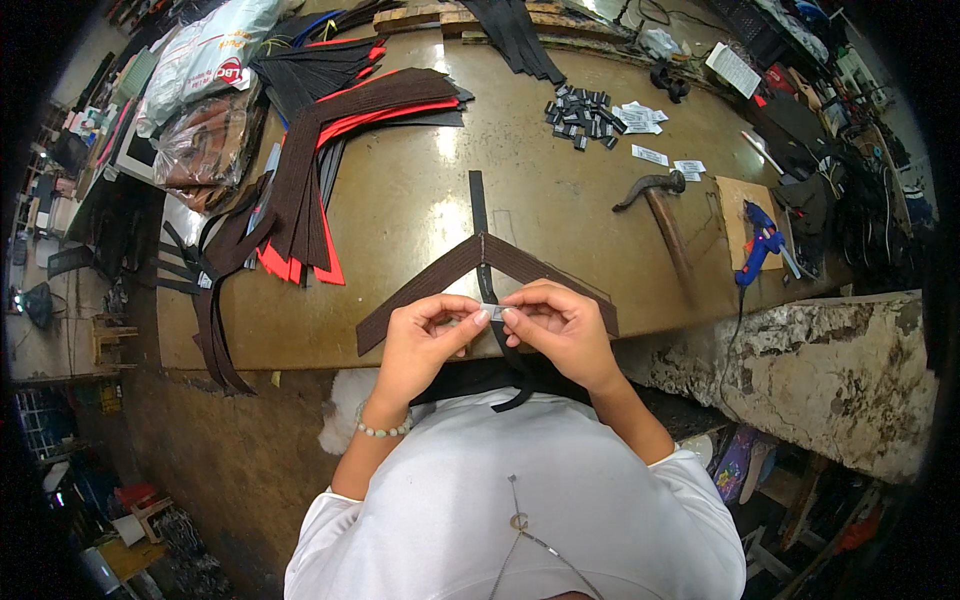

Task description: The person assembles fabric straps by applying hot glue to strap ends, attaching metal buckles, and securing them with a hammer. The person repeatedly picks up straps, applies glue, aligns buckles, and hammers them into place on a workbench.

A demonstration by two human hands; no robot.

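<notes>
A small white label (494,312) is pinched between the fingertips of both hands, close to the table's near edge. My left hand (428,342) grips one end of it and my right hand (565,330) the other. Just beyond my fingers lies a brown ribbed V-shaped piece (425,284), its point facing away from me. A narrow black strap (478,203) runs across that point, passes beneath the label and hangs over the edge toward my lap. My fingers partly cover the strap and the arms of the V.
On the right are a hammer (665,222) and a blue glue gun (760,243) on a board. Farther back sit a heap of small black pieces (582,115) and loose white labels (640,118). Stacked brown and red V-shaped pieces (305,165) and plastic-wrapped bundles (205,130) occupy the left.
</notes>
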